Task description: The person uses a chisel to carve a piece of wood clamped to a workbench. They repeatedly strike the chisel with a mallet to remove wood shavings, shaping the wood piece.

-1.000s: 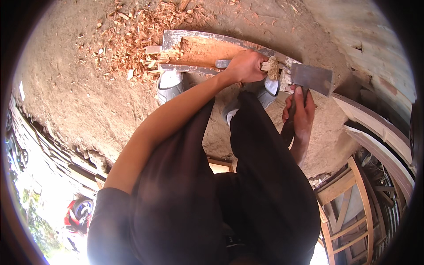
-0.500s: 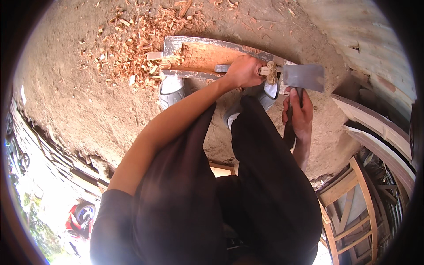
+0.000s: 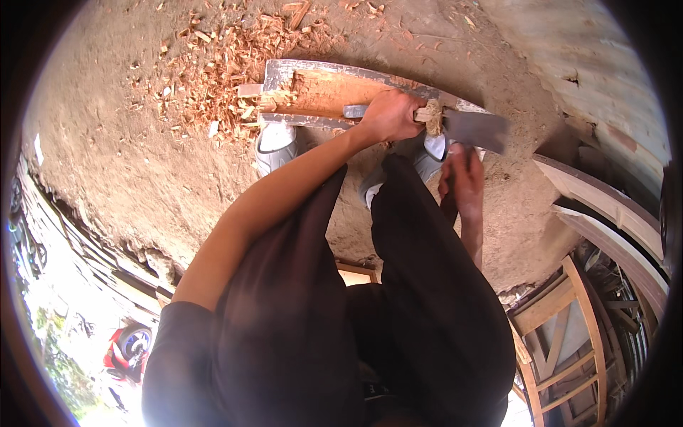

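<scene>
My left hand is closed around the pale handle of a chisel, whose frayed end sticks out to the right. The chisel lies over a curved wooden piece with a weathered grey edge and a gouged orange inside. My right hand grips the handle of a broad metal blade tool; its blade is blurred and sits right beside the chisel handle's end. My grey shoes are under the near edge of the wooden piece.
Wood chips are strewn on the dirt floor. A weathered wall runs at the upper right, with curved boards and a wooden frame below it. A red motorbike stands in bright light at the lower left.
My right hand and the blade have swung leftward toward the chisel handle's end. My left hand still holds the chisel in nearly the same place.
</scene>
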A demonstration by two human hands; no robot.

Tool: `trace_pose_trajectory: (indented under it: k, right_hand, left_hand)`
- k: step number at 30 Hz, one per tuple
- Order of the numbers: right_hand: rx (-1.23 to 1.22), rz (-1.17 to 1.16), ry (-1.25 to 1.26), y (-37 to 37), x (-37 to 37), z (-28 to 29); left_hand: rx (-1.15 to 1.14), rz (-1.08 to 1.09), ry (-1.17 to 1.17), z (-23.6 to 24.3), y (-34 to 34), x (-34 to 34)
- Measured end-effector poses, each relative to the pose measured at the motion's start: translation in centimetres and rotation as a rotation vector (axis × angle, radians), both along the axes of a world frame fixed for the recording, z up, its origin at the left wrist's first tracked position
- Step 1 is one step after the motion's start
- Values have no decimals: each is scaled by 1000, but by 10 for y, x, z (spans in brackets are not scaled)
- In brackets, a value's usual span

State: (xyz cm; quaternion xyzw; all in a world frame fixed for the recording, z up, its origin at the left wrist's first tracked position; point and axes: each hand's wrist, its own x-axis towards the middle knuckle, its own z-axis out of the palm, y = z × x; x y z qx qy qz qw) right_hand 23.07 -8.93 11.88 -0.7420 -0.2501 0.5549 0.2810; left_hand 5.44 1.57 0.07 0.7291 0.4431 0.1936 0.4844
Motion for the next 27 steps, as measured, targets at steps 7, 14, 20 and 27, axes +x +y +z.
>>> trace_pose_trajectory:
  k: [7, 14, 20, 27]
  right_hand:
    - [29, -37, 52, 6, -1, 6]
    - [23, -36, 34, 11, 5, 11]
    - [-75, 68, -2, 9, 6, 13]
    - [-55, 18, -55, 2, -1, -3]
  left_hand:
    - [-15, -11, 20, 4, 0, -2]
    - [-1, -23, 43, 2, -2, -1]
    - [18, -1, 34, -1, -3, -1]
    - [42, -46, 36, -8, -1, -2]
